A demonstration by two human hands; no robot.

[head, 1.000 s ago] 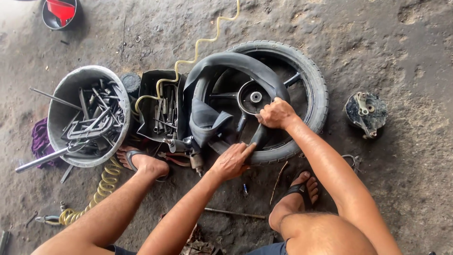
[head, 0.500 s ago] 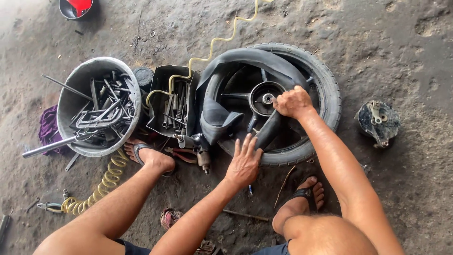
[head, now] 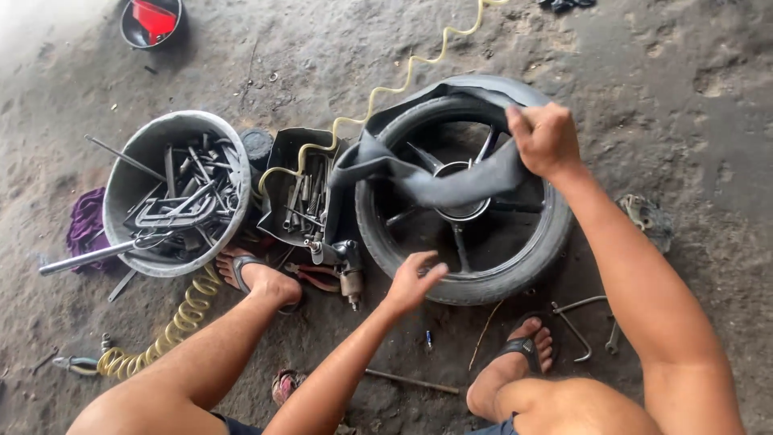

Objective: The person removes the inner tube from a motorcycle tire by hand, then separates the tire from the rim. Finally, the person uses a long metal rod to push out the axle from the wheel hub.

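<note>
A black tyre on its spoked wheel (head: pixel 491 274) lies flat on the concrete in front of me. My right hand (head: pixel 543 138) is shut on the limp black inner tube (head: pixel 427 181), holding it up over the far right of the wheel; the tube drapes across the hub and out to the left. My left hand (head: pixel 412 282) hovers open, fingers spread, just off the tyre's near left edge, touching nothing.
A grey bucket (head: pixel 133 173) full of metal tools stands at left beside a black tray of tools (head: pixel 286 153). An air wrench (head: pixel 346 270) and yellow coiled hose (head: pixel 181 318) lie near my sandalled feet. Bent rods (head: pixel 576 326) lie at right.
My right hand has lifted the inner tube higher and further right, out of the tyre. My left hand has come off the tyre and opened.
</note>
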